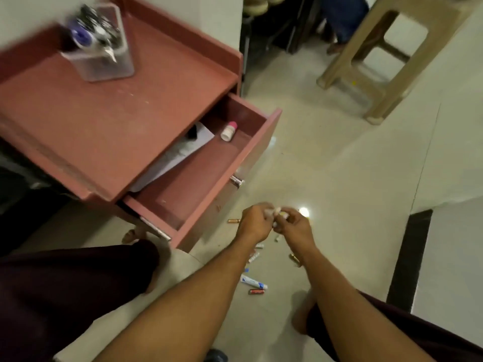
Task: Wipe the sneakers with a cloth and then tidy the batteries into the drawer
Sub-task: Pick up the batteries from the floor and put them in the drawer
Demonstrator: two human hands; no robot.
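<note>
On the pale tiled floor [339, 178], in front of the person's knees, small cylindrical batteries [257, 291] lie scattered: a reddish-brown one nearest, a white-and-blue one [253, 282] just beyond it, a gold one [295, 259] beside the right forearm, and another gold one [234, 220] by the left wrist. Above them the two hands meet, fingertips together. The left hand [254, 223] and the right hand [295, 226] both have their fingers curled, pinching some small pale pieces [274, 212] between them; blur keeps these from being told apart. Just left of the hands the open dusty-pink wooden drawer [203, 178] is pulled well out. It holds white papers [177, 155] at the back and a small white bottle with a pink cap [228, 131] lying near its far corner. The cabinet's pink top surface [104, 113] carries a clear plastic tub [104, 58] filled with blurred odds and ends. A beige plastic stool [347, 61] stands farther off to the right.
</note>
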